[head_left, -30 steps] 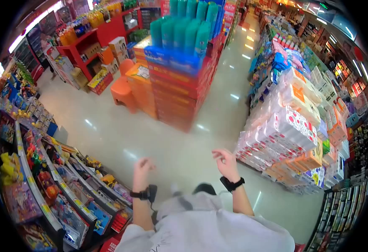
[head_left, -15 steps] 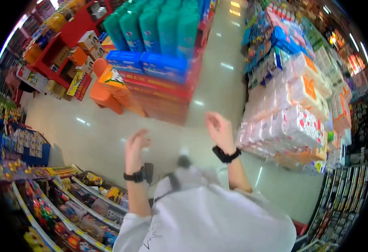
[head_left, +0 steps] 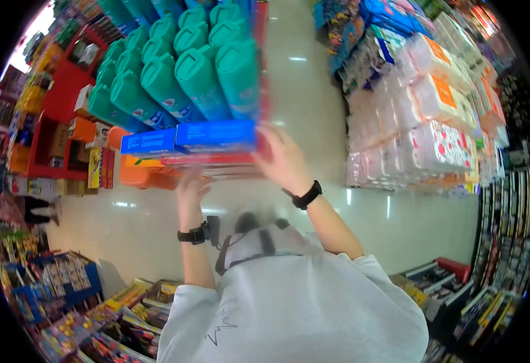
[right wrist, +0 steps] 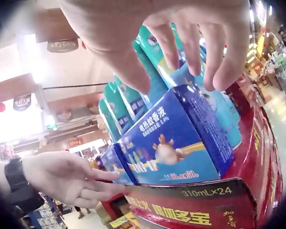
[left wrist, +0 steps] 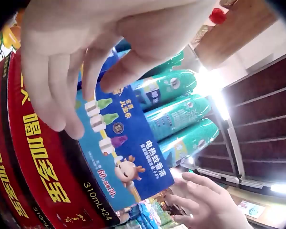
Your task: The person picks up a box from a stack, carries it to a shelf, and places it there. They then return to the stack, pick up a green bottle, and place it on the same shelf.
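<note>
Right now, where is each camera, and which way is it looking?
Head: on the person's head, looking down at blue boxes under teal bottles; left hand, right hand and grey top show.
Left wrist: behind the left hand, looking up at the boxes.
Right wrist: behind the right hand, looking up too.
Both wrist views share the boxes, bottles and the other hand.

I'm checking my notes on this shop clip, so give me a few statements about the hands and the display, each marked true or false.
1. The left hand and right hand are both open near the blue boxes. True.
2. Teal bottles stand behind the blue boxes. True.
3. The right hand grips a teal bottle. False: its spread fingers hover over a blue box, holding nothing.
4. The blue boxes rest on red cartons. True.
5. The left hand pinches a blue box. False: its fingers are loose and hold nothing.
</note>
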